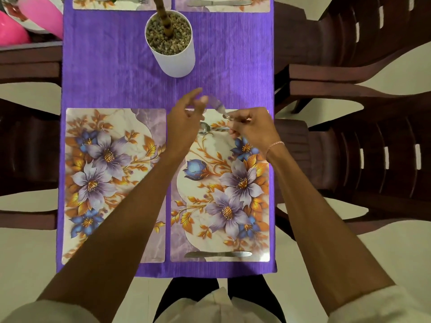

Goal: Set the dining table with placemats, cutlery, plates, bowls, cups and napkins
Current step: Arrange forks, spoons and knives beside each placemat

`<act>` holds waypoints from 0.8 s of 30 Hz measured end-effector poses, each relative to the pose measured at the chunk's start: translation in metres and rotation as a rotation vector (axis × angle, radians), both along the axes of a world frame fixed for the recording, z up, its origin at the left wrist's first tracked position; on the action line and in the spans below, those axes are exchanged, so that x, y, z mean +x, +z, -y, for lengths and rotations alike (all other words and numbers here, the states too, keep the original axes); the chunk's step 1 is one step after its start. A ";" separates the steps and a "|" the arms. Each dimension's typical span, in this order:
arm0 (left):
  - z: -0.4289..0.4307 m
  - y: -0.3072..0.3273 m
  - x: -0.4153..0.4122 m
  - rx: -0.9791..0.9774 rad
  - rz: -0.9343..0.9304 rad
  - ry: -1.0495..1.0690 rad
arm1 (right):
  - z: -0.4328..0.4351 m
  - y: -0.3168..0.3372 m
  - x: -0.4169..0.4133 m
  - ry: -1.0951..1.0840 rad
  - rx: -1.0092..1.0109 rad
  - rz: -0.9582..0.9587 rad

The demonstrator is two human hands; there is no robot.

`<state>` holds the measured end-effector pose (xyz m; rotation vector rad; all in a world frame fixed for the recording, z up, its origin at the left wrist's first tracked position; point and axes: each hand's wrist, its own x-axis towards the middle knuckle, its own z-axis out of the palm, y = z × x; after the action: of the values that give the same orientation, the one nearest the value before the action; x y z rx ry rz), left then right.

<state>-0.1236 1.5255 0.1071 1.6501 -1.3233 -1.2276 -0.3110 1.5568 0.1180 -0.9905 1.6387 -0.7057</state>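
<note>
Purple tablecloth (112, 73) carries floral placemats (112, 183); right hand (251, 129) seemingly grips blurred cutlery (218, 105).

Knife (218, 254) lies on right placemat's (256, 229) near edge.

Even, bright lighting; shadows faint. Glare on the knife (218, 254) at lower centre. Motion blur at the hands, centre. Chairs (363, 43) bowed by edge distortion.

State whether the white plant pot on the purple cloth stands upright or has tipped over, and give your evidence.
Upright. The white plant pot rests on its base on the purple cloth, its round rim faces up, the gravel stays level inside and the stem rises from it.
</note>
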 end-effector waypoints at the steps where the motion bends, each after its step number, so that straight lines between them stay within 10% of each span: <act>1: 0.006 0.004 -0.004 0.020 -0.016 -0.068 | 0.006 0.005 0.003 0.015 -0.015 0.004; 11: 0.029 -0.009 0.008 0.159 -0.016 0.162 | 0.024 -0.017 -0.013 -0.445 0.046 0.087; 24: 0.023 -0.048 0.025 0.195 0.033 0.140 | 0.028 -0.051 -0.003 -0.460 0.058 -0.406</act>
<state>-0.0990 1.5021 0.0587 1.8733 -1.1153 -1.2824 -0.3141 1.5289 0.0666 -0.7487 2.2716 -0.7858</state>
